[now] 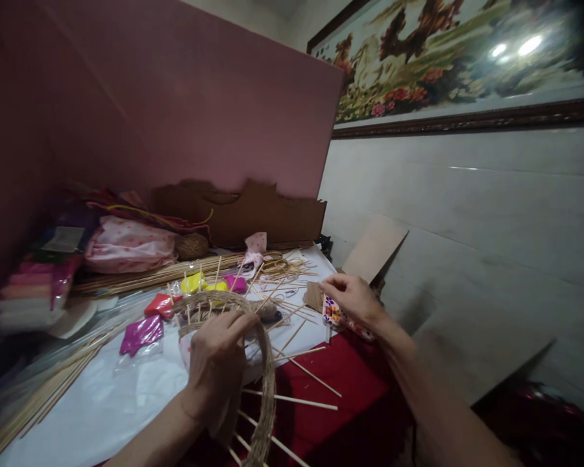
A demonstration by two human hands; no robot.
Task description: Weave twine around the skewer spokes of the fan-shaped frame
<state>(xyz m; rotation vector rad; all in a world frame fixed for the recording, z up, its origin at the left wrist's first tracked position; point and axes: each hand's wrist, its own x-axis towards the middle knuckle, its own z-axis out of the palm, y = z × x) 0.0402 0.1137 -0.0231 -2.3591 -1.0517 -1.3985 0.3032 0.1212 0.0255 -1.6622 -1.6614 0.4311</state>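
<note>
My left hand is closed round a woven disc of twine that has thin wooden sticks poking out of it like spokes. It holds the disc upright over the table. My right hand reaches further right, fingers pinched at a small brown piece of cardboard beside a flower-patterned object. What the fingers grip is unclear.
A white sheet covers the table over a red cloth. Bundles of sticks, coloured clay packets, a twine ball and a pink bag lie behind. Cardboard pieces lean on the pink wall.
</note>
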